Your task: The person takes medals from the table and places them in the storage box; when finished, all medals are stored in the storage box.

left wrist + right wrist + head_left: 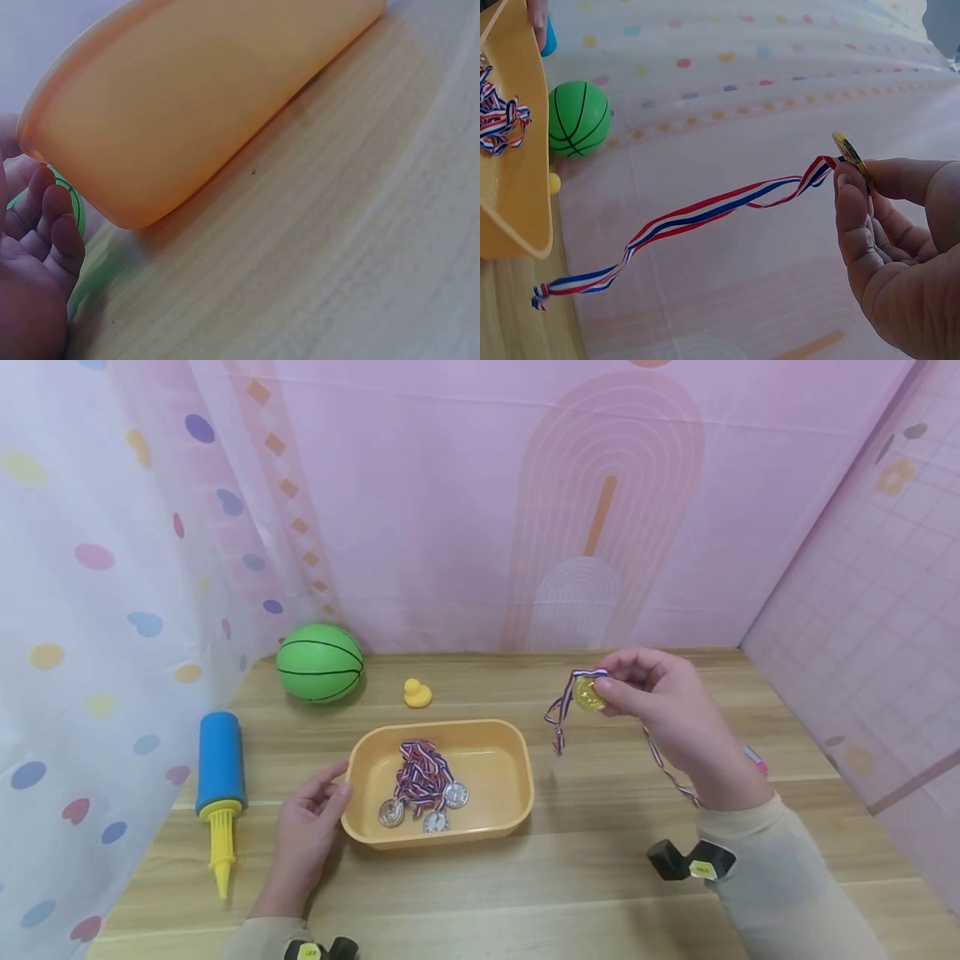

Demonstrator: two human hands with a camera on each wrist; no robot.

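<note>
My right hand pinches a gold medal between thumb and fingers, above the table to the right of the basin. Its red, white and blue ribbon dangles with a knotted end. Another stretch of striped ribbon shows beneath the right wrist. At the near left corner of a yellow-orange plastic basin, my left hand grips the rim, thumb on top and fingers outside. Inside the basin lie several silver medals with a tangled heap of striped ribbons on its left side.
Behind the basin sit a green ball with black lines and a yellow rubber duck. A blue and yellow hand pump lies at the left. Near the right forearm is a small pink-and-blue object. Printed curtains enclose the wooden table.
</note>
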